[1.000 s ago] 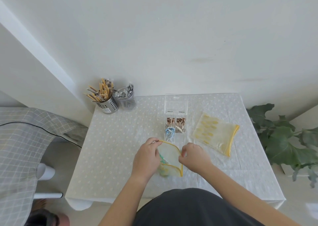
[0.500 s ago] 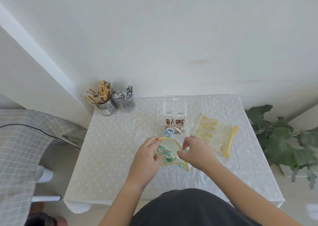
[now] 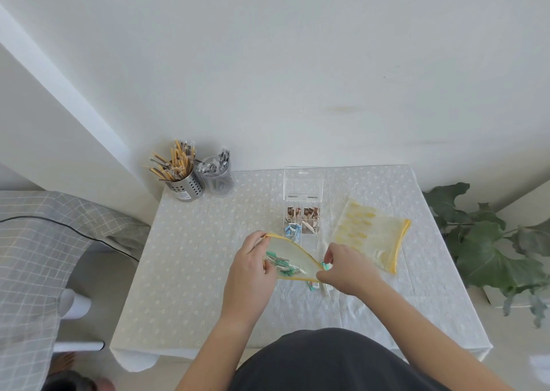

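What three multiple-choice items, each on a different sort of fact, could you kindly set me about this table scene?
1. Where does the second pouch lie?
A. on the table, right of the clear box
B. inside the steel cup
C. on the floor

2. What colour are the packets inside the pouch that the left hand grips?
A. red
B. teal
C. black

3. How is the clear box's lid?
A. shut
B. taken off
C. open, tipped back

Answers:
1 A, it lies flat on the cloth beside the box.
2 B, teal shows through the pouch's see-through side.
3 C, the lid stands up behind the open compartments.
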`<action>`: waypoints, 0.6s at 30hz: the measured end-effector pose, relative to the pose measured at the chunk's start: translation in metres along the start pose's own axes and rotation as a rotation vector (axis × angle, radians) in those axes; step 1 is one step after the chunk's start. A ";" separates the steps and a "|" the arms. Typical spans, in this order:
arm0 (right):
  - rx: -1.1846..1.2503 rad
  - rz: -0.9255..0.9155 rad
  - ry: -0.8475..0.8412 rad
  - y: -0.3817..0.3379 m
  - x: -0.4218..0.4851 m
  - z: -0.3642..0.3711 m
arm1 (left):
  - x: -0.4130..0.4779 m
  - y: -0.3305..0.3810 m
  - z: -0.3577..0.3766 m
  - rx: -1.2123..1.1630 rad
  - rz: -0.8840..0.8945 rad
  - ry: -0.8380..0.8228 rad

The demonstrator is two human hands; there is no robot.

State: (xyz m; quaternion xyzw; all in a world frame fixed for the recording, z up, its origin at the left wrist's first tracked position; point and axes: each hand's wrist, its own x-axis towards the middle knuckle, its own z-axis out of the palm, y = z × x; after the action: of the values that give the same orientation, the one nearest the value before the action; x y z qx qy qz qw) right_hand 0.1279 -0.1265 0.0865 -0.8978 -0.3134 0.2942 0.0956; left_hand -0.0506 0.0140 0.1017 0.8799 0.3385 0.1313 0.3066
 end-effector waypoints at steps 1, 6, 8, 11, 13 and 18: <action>0.011 0.006 0.010 0.001 0.000 0.002 | 0.000 -0.001 0.000 0.003 -0.013 0.007; 0.050 -0.013 0.088 0.002 -0.001 0.003 | -0.005 -0.003 0.004 0.052 0.008 -0.088; 0.057 -0.020 0.110 0.002 -0.003 0.003 | -0.005 0.000 0.004 0.044 0.013 -0.127; 0.094 -0.056 0.148 -0.001 -0.007 0.001 | -0.005 0.003 0.003 0.037 0.016 -0.144; 0.164 -0.115 0.181 -0.007 -0.013 -0.004 | -0.004 0.005 0.001 0.021 0.021 -0.141; 0.404 -0.299 0.209 -0.034 -0.030 -0.016 | -0.003 0.008 -0.005 -0.033 0.076 -0.153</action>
State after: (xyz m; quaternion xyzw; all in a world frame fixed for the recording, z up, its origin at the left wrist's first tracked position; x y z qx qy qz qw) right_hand 0.1014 -0.1180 0.1256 -0.8298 -0.3658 0.2390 0.3471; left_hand -0.0507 0.0096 0.1103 0.8943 0.2783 0.0806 0.3410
